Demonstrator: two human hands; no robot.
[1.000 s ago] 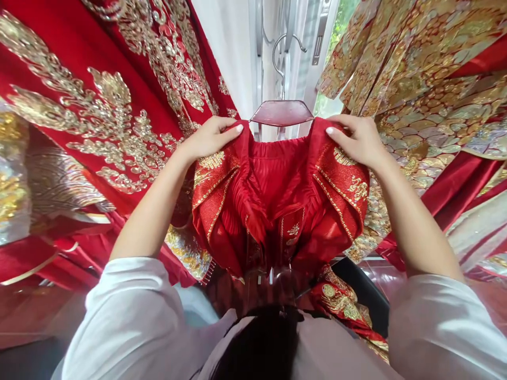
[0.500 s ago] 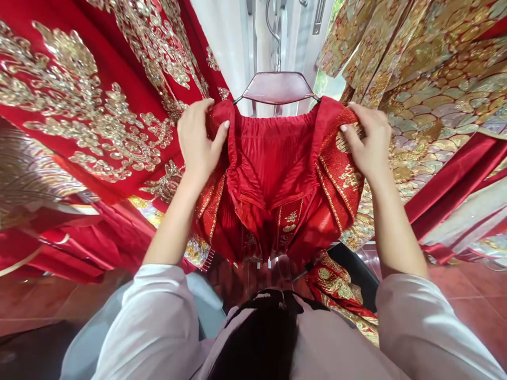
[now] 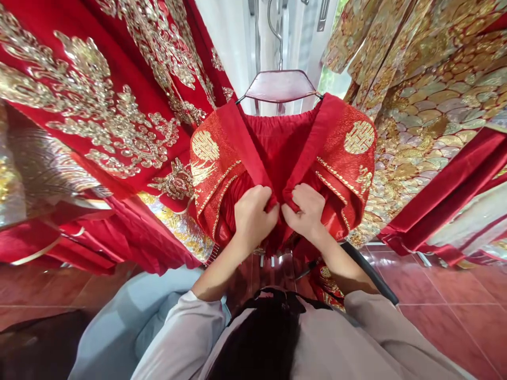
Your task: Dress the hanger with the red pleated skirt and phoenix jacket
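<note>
The red jacket (image 3: 343,161) hangs in front of you on the hanger (image 3: 281,87), its shoulders over the two ends, with gathered red cloth (image 3: 267,122) between them. Your left hand (image 3: 253,211) is closed in a fist on the left front edge (image 3: 247,140), and your right hand (image 3: 307,208) is closed just as firmly on the right front edge (image 3: 313,138). The hands are side by side at mid-chest, close together, so the two bands slope inward from the shoulders into a V. To work this well, hold both fists at one height and draw on both bands equally; a stronger tug on one side would probably twist the neckline or drag that shoulder off the hanger. A gentle pull should be enough, since the thin hanger arms look as if they could tilt. Pinching with the fingertips rather than bunching the cloth in your palms would likely crease the bands less. Judge evenness by the round gold patterns, left (image 3: 205,146) and right (image 3: 359,137), which ought to sit about level. Mind the beading on the big red cloth (image 3: 134,63) at your left and the gold scale-patterned cloth (image 3: 431,111) at your right, as either could snag a sleeve. The top of the hook (image 3: 271,24) runs to the edge of view, so you cannot tell from here how securely it is seated.
</note>
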